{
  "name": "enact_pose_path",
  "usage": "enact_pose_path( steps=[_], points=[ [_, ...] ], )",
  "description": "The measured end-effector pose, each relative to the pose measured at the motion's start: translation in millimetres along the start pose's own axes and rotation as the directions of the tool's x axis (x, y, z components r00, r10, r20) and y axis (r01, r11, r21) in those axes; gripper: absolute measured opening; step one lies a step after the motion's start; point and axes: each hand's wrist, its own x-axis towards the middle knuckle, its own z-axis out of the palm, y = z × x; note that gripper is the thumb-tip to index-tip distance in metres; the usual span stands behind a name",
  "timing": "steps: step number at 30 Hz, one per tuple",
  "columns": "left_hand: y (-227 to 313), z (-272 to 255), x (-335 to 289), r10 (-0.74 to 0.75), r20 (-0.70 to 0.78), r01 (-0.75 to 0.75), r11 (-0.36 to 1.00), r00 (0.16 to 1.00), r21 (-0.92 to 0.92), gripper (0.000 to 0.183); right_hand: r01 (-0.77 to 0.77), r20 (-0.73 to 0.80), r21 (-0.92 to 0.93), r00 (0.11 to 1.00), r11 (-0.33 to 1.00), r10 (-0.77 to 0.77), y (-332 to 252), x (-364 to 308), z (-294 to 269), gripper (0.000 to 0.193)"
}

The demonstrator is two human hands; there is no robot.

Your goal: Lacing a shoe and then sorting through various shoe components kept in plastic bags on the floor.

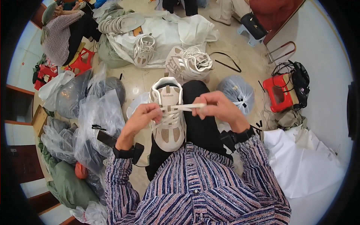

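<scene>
Striped shirt (189,187): nearest.
Shoe (170,129): on left thigh (155,156), likely for support.
Left hand (144,115): fingers pinching laces (189,106).
Right hand (216,108): fingers gripping laces, seemingly for tension.

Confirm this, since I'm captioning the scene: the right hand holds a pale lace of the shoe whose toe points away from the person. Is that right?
Not quite: the head view shows the toe of the shoe pointing toward the person. The right hand does hold the pale lace.

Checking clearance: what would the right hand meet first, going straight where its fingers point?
Probably the shoe, just left of the right hand; depth is unclear, so it might pass above and meet the left hand instead.
</scene>
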Motion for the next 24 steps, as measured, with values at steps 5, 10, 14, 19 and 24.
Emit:
enact_pose_path(
  steps=[5,10,14,19,24],
  points=[
    [4.1,-62.2,-28.0,-0.01,-0.209,0.094,0.912,0.978,0.4,0.019,0.068,0.125,-0.575,0.992,0.815,0.006,5.0,-10.9,29.8,0.024],
    [-23.8,-173.1,-94.5,0.47,-0.613,0.298,0.584,0.635,0.755,0.02,0.055,-0.251,-0.578,0.937,0.814,-0.242,19.2,26.3,42.6,0.033],
    [-21.2,-199.0,-118.2,0.439,-0.683,0.442,0.534,0.584,0.721,0.02,0.009,-0.452,-0.396,0.869,0.918,-0.203,31.3,42.4,18.1,0.023],
    [-50.3,-232.6,-149.3,0.595,-0.424,0.304,0.297,0.683,0.905,0.019,-0.011,-0.211,-0.543,0.97,0.84,-0.123,41.6,69.0,37.0,0.026],
    [-41.4,-240.8,-193.4,0.451,-0.562,0.422,0.377,0.694,0.824,0.013,-0.075,0.091,-0.569,0.984,0.819,0.153,42.4,106.3,59.4,0.023]
  ],
)
